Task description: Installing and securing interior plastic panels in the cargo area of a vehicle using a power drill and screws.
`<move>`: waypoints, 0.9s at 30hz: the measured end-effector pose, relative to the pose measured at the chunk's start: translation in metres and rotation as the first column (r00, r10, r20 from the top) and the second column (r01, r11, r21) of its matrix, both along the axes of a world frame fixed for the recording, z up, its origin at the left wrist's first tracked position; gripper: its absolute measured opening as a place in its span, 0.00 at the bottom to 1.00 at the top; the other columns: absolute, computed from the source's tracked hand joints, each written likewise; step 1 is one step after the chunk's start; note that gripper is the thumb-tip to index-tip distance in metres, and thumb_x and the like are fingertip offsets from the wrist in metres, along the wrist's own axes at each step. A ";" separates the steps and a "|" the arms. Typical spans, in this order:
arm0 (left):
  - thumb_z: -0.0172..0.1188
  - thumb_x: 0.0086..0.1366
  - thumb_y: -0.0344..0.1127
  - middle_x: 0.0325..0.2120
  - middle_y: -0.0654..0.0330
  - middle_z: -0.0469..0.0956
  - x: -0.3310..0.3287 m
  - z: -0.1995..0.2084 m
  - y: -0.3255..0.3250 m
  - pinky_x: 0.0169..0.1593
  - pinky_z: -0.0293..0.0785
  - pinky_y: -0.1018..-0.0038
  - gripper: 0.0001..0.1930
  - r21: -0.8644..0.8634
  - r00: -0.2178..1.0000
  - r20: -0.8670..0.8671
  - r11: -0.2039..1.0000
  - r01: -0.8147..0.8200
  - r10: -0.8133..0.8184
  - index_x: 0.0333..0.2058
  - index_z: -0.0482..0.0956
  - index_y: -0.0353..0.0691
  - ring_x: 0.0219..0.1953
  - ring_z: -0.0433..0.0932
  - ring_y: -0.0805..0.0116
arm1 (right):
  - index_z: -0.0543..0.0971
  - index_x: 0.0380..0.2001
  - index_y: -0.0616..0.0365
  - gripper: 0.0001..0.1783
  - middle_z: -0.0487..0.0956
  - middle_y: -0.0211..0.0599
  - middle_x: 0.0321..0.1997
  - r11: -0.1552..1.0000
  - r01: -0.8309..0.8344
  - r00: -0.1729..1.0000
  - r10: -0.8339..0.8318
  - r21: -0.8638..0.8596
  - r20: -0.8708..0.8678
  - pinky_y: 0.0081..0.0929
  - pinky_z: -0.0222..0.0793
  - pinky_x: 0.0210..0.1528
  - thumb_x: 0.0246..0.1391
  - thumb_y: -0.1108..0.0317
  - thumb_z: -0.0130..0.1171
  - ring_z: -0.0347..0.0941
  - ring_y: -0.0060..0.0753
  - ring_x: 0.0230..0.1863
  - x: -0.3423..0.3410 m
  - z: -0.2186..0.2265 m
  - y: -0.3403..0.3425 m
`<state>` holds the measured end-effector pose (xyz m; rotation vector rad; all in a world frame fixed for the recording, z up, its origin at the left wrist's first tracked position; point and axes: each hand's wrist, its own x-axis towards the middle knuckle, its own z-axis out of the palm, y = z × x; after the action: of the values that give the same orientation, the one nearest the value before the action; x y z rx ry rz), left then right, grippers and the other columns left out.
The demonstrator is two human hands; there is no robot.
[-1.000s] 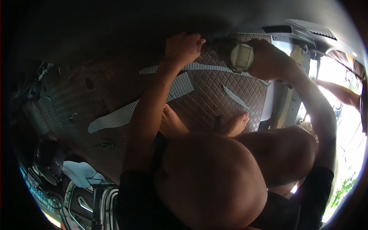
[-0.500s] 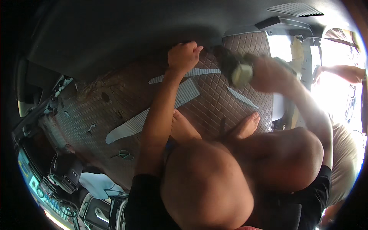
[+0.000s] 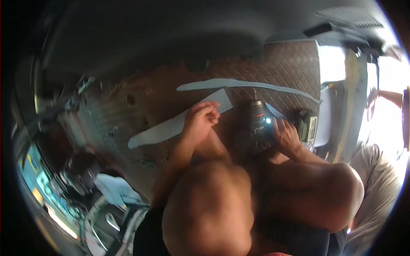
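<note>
A dark cordless drill (image 3: 257, 121) is in my right hand (image 3: 287, 135), whose fingers wrap its grip just beyond my knees. The drill's lamp is lit, and a slim bit (image 3: 255, 92) in its chuck points away from me. Its pale-labelled battery pack (image 3: 309, 129) shows to the right of the hand. My left hand (image 3: 200, 119) hangs over a wide grey ribbed strip (image 3: 160, 131), fingers curled and drawn together. Whatever may be between those fingertips is too small to make out.
A long thin ribbed strip (image 3: 209, 84) and a short one (image 3: 274, 110) lie on the brown quilted mat (image 3: 290, 57). A dark panel (image 3: 145, 30) overhangs the far side. At right are another person's arm (image 3: 390, 98) and light trousers (image 3: 371, 170). Pale cloth (image 3: 117, 187) sits lower left.
The drill has come down from beside the dark panel toward my knees, and its lit lamp now shows. My left hand has drawn back from the panel toward me.
</note>
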<state>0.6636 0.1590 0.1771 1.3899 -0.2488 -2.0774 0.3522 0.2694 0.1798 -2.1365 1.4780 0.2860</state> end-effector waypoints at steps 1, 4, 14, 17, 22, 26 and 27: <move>0.53 0.66 0.28 0.27 0.60 0.72 0.006 0.000 0.012 0.34 0.65 0.78 0.06 0.054 1.000 -0.020 0.998 -0.012 0.014 0.37 0.77 0.32 0.31 0.71 0.71 | 0.64 0.55 0.68 0.32 0.73 0.48 0.39 0.999 -0.011 1.000 0.012 -0.036 0.027 0.40 0.71 0.43 0.47 0.65 0.55 0.73 0.48 0.41 -0.002 -0.003 -0.004; 0.50 0.66 0.26 0.28 0.61 0.73 0.034 0.005 0.049 0.35 0.68 0.76 0.08 0.016 0.999 0.024 0.999 -0.040 0.040 0.40 0.77 0.32 0.31 0.72 0.70 | 0.64 0.55 0.67 0.33 0.74 0.50 0.41 0.994 -0.039 0.985 0.022 0.101 0.170 0.41 0.72 0.42 0.47 0.63 0.59 0.75 0.48 0.42 -0.005 -0.003 -0.020; 0.47 0.66 0.24 0.37 0.58 0.77 0.139 0.060 0.155 0.43 0.73 0.73 0.13 -0.048 0.845 0.251 0.878 -0.477 0.473 0.47 0.76 0.32 0.43 0.78 0.65 | 0.71 0.50 0.66 0.24 0.77 0.53 0.41 0.971 -0.179 0.950 0.128 0.161 0.284 0.43 0.73 0.43 0.52 0.65 0.62 0.77 0.49 0.40 0.036 0.064 -0.117; 0.47 0.66 0.24 0.35 0.58 0.76 0.144 0.055 0.181 0.42 0.72 0.73 0.11 -0.010 0.783 0.295 0.821 -0.570 0.547 0.43 0.77 0.31 0.40 0.77 0.66 | 0.72 0.49 0.65 0.23 0.78 0.55 0.40 0.968 -0.220 0.953 0.187 0.121 0.237 0.42 0.73 0.42 0.52 0.66 0.62 0.78 0.51 0.40 0.056 0.077 -0.134; 0.50 0.69 0.31 0.26 0.60 0.73 0.158 0.026 0.225 0.33 0.68 0.77 0.10 0.040 0.773 0.349 0.816 -0.577 0.530 0.35 0.77 0.31 0.29 0.74 0.70 | 0.73 0.49 0.65 0.23 0.79 0.53 0.37 0.946 -0.293 0.922 0.241 0.139 0.303 0.40 0.73 0.41 0.52 0.67 0.62 0.77 0.51 0.38 0.086 0.076 -0.134; 0.56 0.67 0.42 0.19 0.62 0.71 0.155 0.002 0.225 0.25 0.64 0.73 0.17 0.120 0.651 0.706 0.859 -0.498 0.279 0.30 0.77 0.29 0.20 0.69 0.71 | 0.74 0.47 0.65 0.21 0.79 0.51 0.36 0.918 -0.301 0.905 0.189 0.257 0.382 0.39 0.73 0.40 0.52 0.66 0.63 0.78 0.49 0.37 0.099 0.062 -0.118; 0.58 0.66 0.44 0.18 0.62 0.71 0.151 -0.003 0.221 0.24 0.64 0.73 0.18 0.102 0.587 0.791 0.908 -0.406 0.173 0.30 0.77 0.29 0.19 0.67 0.72 | 0.74 0.46 0.65 0.20 0.79 0.51 0.36 0.903 -0.304 0.921 0.197 0.304 0.337 0.39 0.73 0.40 0.52 0.66 0.63 0.79 0.48 0.37 0.100 0.060 -0.114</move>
<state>0.8147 0.3805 0.1745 2.2795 -0.0523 -1.1504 0.4520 0.1553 0.2398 -1.9708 0.8988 0.2802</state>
